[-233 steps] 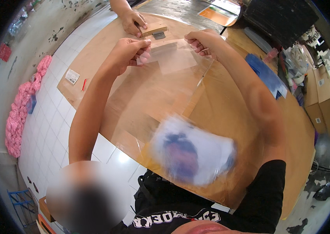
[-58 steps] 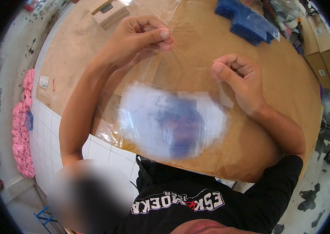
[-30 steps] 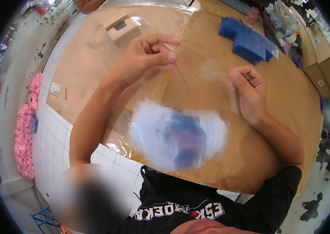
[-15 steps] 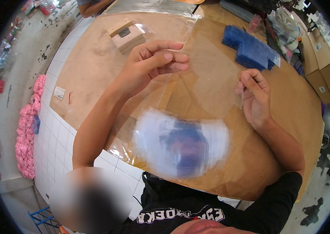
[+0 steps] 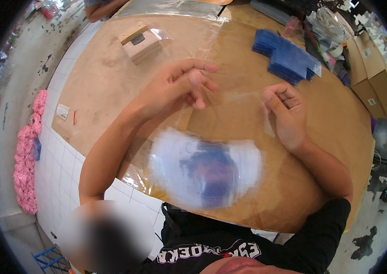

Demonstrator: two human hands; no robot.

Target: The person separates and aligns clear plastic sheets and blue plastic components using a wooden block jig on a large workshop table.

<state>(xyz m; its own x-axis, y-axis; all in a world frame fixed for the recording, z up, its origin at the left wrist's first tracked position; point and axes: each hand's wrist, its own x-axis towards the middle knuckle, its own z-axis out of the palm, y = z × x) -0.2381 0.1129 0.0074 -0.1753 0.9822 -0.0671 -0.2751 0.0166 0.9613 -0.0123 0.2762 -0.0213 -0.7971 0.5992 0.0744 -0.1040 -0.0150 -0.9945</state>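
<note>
My right hand [image 5: 285, 114] is closed in a pinch, thumb against index finger, on a thin clear plastic sheet [image 5: 269, 124]. The sheet is so transparent that most of its outline is lost against the brown table cover. My left hand [image 5: 185, 86] hovers to the left with its fingers apart and loosely bent; nothing shows between them. Nearer to me, below both hands, lies a fanned pile of clear plastic sleeves [image 5: 163, 157], white and blue in places and shiny. Its details are blurred.
A wooden block [image 5: 142, 45] with a dark inset lies at the far left. Blue plastic pieces [image 5: 289, 59] are stacked at the far right. Cardboard boxes [image 5: 371, 77] stand beyond the right edge. Pink bundles [image 5: 25, 169] sit on the left floor. Another person's arm [image 5: 104, 10] shows at the top.
My right hand has moved slightly left and down, with the clear sheet in its pinch. My left hand's fingers have spread and dropped a little. The whole view has shifted slightly.
</note>
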